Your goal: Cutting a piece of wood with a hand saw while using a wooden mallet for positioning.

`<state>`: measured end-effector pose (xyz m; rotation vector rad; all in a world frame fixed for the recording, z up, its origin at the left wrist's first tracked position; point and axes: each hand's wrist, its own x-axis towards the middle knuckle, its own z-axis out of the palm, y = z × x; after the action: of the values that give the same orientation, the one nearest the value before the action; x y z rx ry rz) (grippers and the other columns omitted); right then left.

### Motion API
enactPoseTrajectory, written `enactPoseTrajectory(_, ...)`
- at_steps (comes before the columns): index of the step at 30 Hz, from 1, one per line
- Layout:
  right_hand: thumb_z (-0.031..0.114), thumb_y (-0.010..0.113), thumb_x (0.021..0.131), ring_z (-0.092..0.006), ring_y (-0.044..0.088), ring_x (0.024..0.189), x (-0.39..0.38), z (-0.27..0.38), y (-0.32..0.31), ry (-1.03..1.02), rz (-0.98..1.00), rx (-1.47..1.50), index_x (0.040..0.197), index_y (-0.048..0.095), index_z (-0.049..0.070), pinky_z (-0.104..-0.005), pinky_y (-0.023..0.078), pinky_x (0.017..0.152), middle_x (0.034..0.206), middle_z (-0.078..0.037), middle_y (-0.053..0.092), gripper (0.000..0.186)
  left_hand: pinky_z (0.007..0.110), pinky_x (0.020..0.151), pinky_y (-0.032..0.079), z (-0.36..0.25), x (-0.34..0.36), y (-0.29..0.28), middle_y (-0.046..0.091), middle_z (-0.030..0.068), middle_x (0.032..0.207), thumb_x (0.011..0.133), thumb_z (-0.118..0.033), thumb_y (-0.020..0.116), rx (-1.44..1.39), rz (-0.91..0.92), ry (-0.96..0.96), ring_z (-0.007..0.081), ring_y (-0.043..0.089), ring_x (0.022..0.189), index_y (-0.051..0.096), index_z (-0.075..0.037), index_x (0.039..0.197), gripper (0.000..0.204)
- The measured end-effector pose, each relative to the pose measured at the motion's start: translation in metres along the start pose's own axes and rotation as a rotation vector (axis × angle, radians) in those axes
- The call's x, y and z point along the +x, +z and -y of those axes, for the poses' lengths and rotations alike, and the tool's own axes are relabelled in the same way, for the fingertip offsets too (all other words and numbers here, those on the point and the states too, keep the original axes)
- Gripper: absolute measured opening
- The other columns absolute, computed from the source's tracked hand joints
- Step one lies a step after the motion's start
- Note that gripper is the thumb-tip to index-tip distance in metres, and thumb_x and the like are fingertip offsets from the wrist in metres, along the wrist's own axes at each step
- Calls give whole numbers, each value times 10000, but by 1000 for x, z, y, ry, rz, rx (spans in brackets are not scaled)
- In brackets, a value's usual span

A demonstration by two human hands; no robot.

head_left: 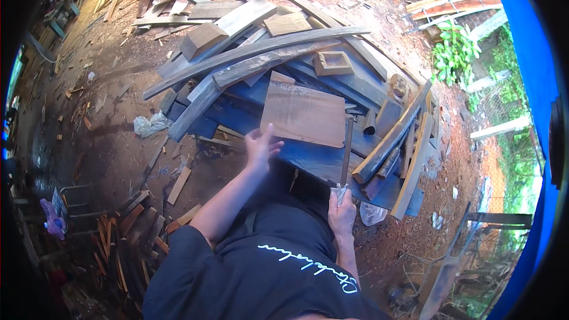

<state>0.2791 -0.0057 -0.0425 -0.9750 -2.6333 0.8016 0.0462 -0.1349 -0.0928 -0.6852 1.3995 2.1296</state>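
A flat, reddish-brown wooden board (pixel 303 112) lies across the blue work surface (pixel 296 157) in front of me. My left hand (pixel 261 149) is at the board's near left corner, its fingers apart and one fingertip overlapping the edge; whether it presses on the wood I cannot tell. Closed round a handle wrapped in clear plastic, my right hand (pixel 342 210) holds a long, narrow, dark tool that looks like a file (pixel 347 157). The tool points away from me, along the board's right edge. Whether its blade touches that edge is unclear.
Long timber lengths (pixel 255 53) pile up behind the board. A hollowed wooden block (pixel 333 63) sits among them. More beams (pixel 394 133) lean at the right. Offcuts (pixel 133 231) cover the ground at left, and a blue sheet (pixel 527 83) hangs far right.
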Motion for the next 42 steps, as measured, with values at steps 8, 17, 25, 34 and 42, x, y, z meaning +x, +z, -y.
enactPoseTrajectory(8, 238, 567, 965, -461, 640, 700, -2, -1, -4, -76, -38, -32, 948, 491, 6, -537, 468, 561, 728, -258, 633, 244, 226, 679, 484, 1, -18, 15, 596, -27, 806, 847, -197, 785, 67, 114, 431, 64, 584, 742, 570, -78, 960, 270)
enactPoseTrajectory(17, 217, 563, 974, -443, 657, 705, 4, 4, -2, -106, -71, 36, 958, 499, -5, -508, 471, 550, 741, -254, 642, 231, 249, 828, 492, 1, -44, 30, 599, 38, 986, 892, -71, 709, -122, 334, 486, 72, 579, 894, 463, -68, 1051, 293)
enactPoseTrajectory(25, 204, 575, 969, -428, 665, 721, 8, 17, -8, -108, -81, 43, 951, 500, -2, -488, 476, 554, 746, -240, 646, 220, 261, 846, 492, -35, -15, 27, 600, 33, 999, 955, -145, 634, -220, 387, 450, 85, 585, 905, 500, -72, 1078, 197)
enactPoseTrajectory(34, 204, 580, 973, -429, 659, 710, 2, 12, -15, -95, -163, 127, 949, 501, -2, -477, 468, 541, 728, -233, 639, 222, 229, 829, 485, -102, 11, 31, 645, 54, 1007, 981, -214, 611, -44, 545, 451, 90, 604, 904, 602, -2, 1117, 252)
enactPoseTrajectory(42, 229, 574, 977, -409, 648, 634, -10, -4, -17, -35, -210, 117, 956, 516, -2, -474, 473, 517, 697, -214, 636, 239, 230, 815, 477, -97, 51, 86, 684, 22, 948, 990, -321, 581, 620, 760, 272, 82, 615, 871, 685, -19, 1054, 326)
